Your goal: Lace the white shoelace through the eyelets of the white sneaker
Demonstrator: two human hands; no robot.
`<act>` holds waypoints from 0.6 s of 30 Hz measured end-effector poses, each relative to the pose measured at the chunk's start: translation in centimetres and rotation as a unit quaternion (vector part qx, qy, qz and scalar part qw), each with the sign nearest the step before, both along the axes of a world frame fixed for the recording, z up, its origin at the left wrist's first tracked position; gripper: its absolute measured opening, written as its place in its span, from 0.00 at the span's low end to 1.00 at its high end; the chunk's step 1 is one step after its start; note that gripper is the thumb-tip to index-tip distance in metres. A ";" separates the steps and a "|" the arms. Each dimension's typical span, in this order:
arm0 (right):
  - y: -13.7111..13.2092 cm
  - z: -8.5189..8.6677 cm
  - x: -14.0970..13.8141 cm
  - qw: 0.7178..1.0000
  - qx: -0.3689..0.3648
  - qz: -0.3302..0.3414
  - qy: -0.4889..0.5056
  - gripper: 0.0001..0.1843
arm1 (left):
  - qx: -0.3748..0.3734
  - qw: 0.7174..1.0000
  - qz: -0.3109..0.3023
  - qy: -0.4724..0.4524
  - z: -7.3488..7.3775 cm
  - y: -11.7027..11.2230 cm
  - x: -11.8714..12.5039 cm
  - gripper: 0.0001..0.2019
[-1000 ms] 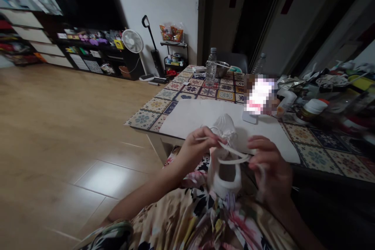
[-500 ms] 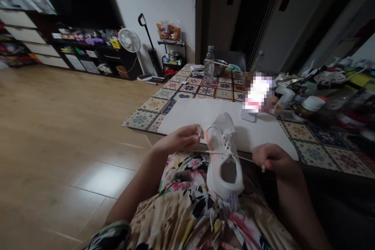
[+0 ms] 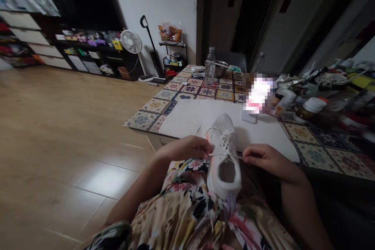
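Your lap, in the floral dress [image 3: 190, 211], carries the heel of the white shoe [image 3: 224, 156], whose toe points away from you onto the paper [image 3: 263, 133]. Your left hand [image 3: 187, 148] sits just left of the shoe's opening, fingers closed in a pinch on one end of the lace [image 3: 225, 154]. Your right hand [image 3: 265, 158] sits just right of it, fingers curled shut on the other end. The lace runs taut between your fingertips, across the shoe's throat. Beyond your fingers the paper lies on the tiled table [image 3: 152, 115]. Farther off stands a bottle [image 3: 209, 66], with jars and clutter to the right.
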State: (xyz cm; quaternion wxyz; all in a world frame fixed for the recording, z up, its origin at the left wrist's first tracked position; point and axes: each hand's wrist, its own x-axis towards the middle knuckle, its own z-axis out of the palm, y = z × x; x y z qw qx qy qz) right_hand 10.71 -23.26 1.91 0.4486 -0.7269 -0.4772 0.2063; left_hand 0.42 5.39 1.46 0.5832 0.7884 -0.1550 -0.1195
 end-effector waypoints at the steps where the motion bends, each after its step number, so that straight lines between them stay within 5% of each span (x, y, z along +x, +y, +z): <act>1: -0.2 0.1 0.2 1.000 0.020 0.013 0.005 0.14 | -0.016 1.000 -0.010 -0.016 0.2 0.1 -0.1 0.13; 5: 0.0 -0.3 0.0 0.979 0.180 0.067 0.062 0.16 | -0.177 0.982 -0.024 -0.067 0.6 -0.6 -0.2 0.14; 9: 2.3 -1.5 -1.6 0.945 0.286 0.045 0.151 0.17 | -0.336 0.940 0.007 -0.052 -0.5 -3.3 0.0 0.15; 15: 5.1 -2.1 -3.4 0.931 0.311 -0.066 0.178 0.16 | -0.366 0.924 0.108 -0.015 -1.8 -5.5 0.7 0.20; 18: 5.4 -1.5 -3.9 0.942 0.297 -0.107 0.115 0.12 | -0.359 0.926 0.108 -0.047 -1.5 -5.5 0.6 0.16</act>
